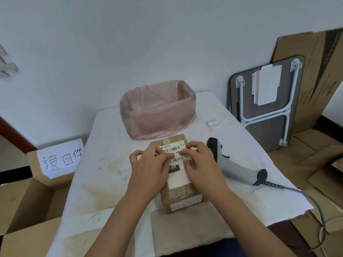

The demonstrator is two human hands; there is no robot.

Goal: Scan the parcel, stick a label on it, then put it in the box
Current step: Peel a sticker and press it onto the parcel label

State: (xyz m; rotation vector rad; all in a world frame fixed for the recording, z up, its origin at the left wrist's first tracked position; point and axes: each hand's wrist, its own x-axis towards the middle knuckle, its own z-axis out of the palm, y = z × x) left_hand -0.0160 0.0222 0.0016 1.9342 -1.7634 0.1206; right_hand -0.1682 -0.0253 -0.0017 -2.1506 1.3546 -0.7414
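A brown cardboard parcel (181, 196) lies in the middle of the table, with a white shipping sheet on top. Across that sheet runs a small white label (178, 159) with handwritten characters. My left hand (149, 165) and my right hand (201, 164) both rest on the parcel's top, fingertips pressing on the label from either side. The grey barcode scanner (231, 163) lies on the table just right of the parcel, its cable trailing off to the right. An open cardboard box (39, 179) with a handwritten sign stands left of the table.
A bin lined with a pink plastic bag (157, 110) stands at the back of the table (104, 164). A small stack of white labels (213, 122) lies at the back right. A folded table (267, 108) and flattened cardboard (315, 80) lean on the wall at right.
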